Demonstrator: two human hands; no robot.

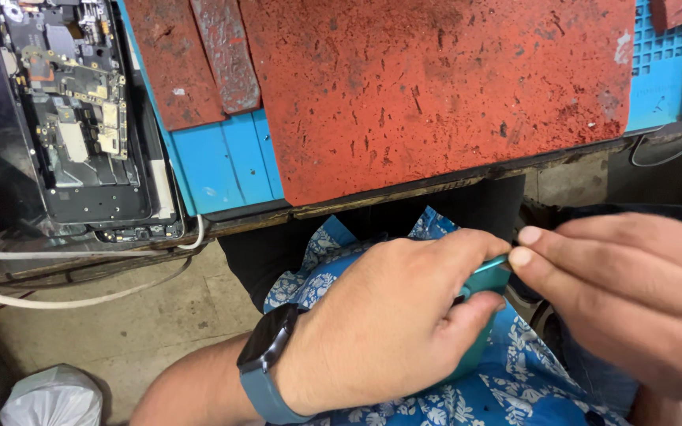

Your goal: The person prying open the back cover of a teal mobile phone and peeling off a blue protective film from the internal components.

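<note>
The left hand [392,315] wraps around a teal case [479,315] below the bench [436,95] edge; the right hand [633,300] pinches its upper rim.

- Teal phone cover [479,315]: a thin, glossy teal-green shell, mostly hidden behind the left hand [392,319], which wraps around it with the fingers curled over its upper edge. It is held in the air over the lap, below the bench edge, tilted with one rim turned upward.
- Only a narrow strip of the rim and a curved corner show, between the left fingers and the right hand [633,296]. The right thumb and forefinger tips pinch that exposed rim.
</note>
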